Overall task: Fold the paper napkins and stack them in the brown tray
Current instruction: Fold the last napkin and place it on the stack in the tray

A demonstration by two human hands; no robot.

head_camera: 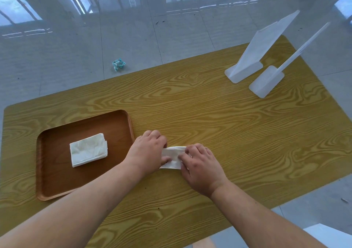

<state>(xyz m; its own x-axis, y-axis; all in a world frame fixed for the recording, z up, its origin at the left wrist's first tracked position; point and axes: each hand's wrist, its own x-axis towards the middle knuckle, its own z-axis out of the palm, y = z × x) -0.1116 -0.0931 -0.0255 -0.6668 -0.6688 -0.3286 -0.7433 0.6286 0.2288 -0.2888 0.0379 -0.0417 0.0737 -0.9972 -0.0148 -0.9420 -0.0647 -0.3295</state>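
Inside brown tray (57, 181), folded napkins (88, 149), stacked.

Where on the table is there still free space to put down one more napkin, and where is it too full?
The table is bare between the brown tray and the two white stands, and along the near edge. Inside the tray, room remains around the folded stack. It is crowded where the left hand and right hand press the napkin.
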